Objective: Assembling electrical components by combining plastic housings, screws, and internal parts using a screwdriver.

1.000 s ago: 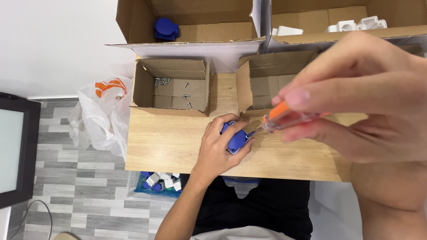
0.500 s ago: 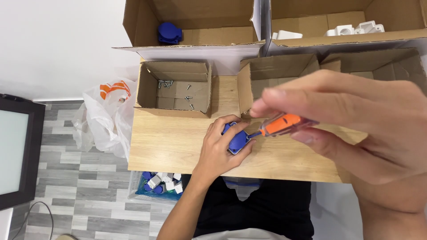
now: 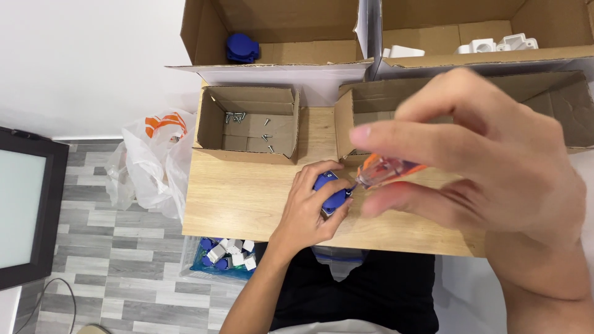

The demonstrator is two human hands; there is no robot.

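My left hand point(image 3: 311, 207) rests on the wooden table point(image 3: 241, 198) and grips a small blue plastic part point(image 3: 330, 190). My right hand point(image 3: 482, 167), large and close to the camera, pinches a screwdriver with a clear orange handle point(image 3: 387, 170). The screwdriver's thin shaft slants down to the left and its tip meets the blue part. My right forearm covers the table's right side.
A small open cardboard box point(image 3: 247, 127) with several loose screws stands at the table's back. Another open box point(image 3: 365, 117) stands beside it. Larger boxes behind hold a blue part point(image 3: 241, 46) and white parts point(image 3: 495, 44). A white plastic bag point(image 3: 151, 161) and a bin of parts point(image 3: 226, 253) are on the floor.
My right hand has turned the screwdriver handle and shifted slightly. My left hand stays on the blue part in the same spot.
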